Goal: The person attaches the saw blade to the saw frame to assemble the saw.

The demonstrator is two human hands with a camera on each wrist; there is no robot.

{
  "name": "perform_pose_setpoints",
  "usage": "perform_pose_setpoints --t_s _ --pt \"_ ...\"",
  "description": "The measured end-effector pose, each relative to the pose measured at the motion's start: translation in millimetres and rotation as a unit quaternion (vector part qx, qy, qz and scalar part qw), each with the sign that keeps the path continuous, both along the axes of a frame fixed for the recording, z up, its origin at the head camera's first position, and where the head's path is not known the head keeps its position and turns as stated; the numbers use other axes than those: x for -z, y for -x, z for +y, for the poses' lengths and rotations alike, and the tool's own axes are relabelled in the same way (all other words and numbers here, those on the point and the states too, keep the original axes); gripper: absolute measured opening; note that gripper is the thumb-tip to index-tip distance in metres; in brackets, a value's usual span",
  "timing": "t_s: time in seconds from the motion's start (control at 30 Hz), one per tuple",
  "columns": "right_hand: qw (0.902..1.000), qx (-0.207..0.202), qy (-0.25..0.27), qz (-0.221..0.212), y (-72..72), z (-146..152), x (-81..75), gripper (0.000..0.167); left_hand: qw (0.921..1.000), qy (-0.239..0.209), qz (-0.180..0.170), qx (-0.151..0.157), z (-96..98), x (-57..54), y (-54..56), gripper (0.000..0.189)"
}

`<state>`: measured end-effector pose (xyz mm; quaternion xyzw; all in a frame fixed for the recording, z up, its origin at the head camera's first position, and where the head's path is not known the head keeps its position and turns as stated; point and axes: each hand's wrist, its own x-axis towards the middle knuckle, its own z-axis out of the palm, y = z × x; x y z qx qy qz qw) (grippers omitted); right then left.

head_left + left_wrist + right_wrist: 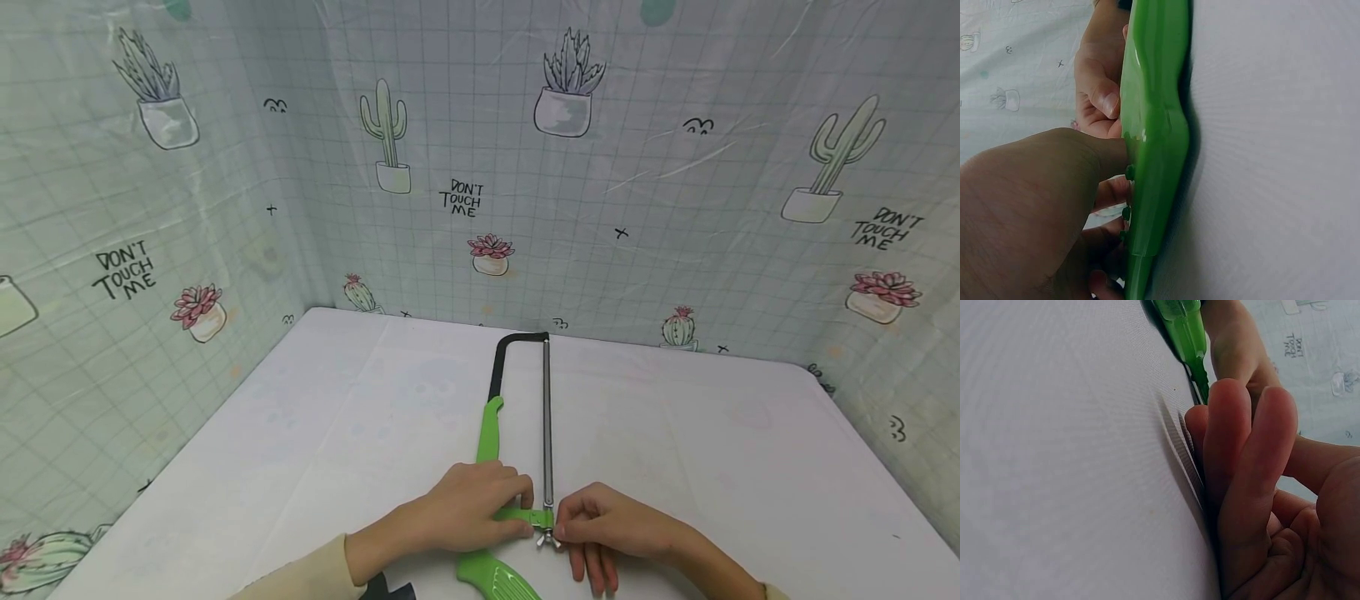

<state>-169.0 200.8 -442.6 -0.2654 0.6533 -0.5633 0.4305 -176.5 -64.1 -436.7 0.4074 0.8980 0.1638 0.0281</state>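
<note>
A hacksaw (489, 429) with a green handle and a black front frame lies on the white table. Its blade (547, 417) runs along the right side, parallel to the frame. My left hand (472, 507) holds the green crosspiece at the near end of the blade, thumb on one side and fingers on the other. At that same end sits a small metal wing nut (548, 540). The thumb and index finger of my right hand (618, 523) pinch at its right side. In the right wrist view, two fingers (1229, 434) extend beside the table and hide the pinch.
The white tabletop (720, 450) spreads around the saw. Patterned curtain walls (465, 125) with cactus prints stand behind it and on both sides. Some black object (386, 590) shows at the near edge, beside the left sleeve.
</note>
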Motion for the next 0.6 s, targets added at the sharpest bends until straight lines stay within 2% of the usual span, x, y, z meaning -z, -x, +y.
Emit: perform_pose_setpoints --t_s 0.6 --pt "1.0000 0.004 -0.002 0.001 2.0 0.3 1.3 0.035 1.0000 0.001 0.002 0.002 0.1 1.9 3.5 0.022"
